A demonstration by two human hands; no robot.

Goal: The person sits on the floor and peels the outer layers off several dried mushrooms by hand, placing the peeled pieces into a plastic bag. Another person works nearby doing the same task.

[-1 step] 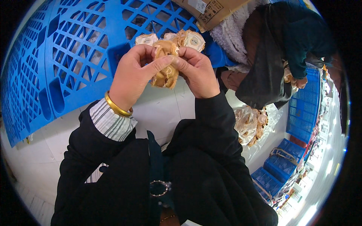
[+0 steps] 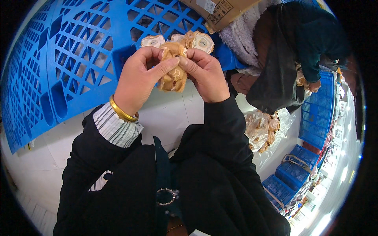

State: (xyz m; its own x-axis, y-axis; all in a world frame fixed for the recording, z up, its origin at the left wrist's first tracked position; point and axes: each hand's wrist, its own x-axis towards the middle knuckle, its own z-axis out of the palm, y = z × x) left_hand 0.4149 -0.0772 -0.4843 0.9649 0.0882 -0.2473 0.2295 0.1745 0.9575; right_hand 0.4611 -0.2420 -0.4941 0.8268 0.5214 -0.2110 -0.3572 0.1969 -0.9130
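Note:
A small tan plush piece (image 2: pixel 173 78) with fuzzy edges and pale stitched lines on its front is held up between both hands. My left hand (image 2: pixel 139 72) pinches its left side, the thumb lying across the front. From the other side, my right hand (image 2: pixel 204 72) grips it, with the thumb tip close to the left one near the upper middle. The fingers behind the piece are partly hidden. Just beyond my hands, several similar pieces with cream round faces (image 2: pixel 202 42) lie on a blue plastic pallet (image 2: pixel 84 47).
A cardboard box (image 2: pixel 220 11) and pale fluffy fabric (image 2: pixel 246 41) are at the back. At right a person in a dark apron (image 2: pixel 275 82) works beside blue crates (image 2: pixel 319 114). A clear plastic bag (image 2: pixel 260 129) of tan pieces rests on the light tiled floor (image 2: pixel 169 114).
My right thumb has shifted slightly on the plush piece, whose front looks a little rounder and smoother. Both hands keep their hold in the same place.

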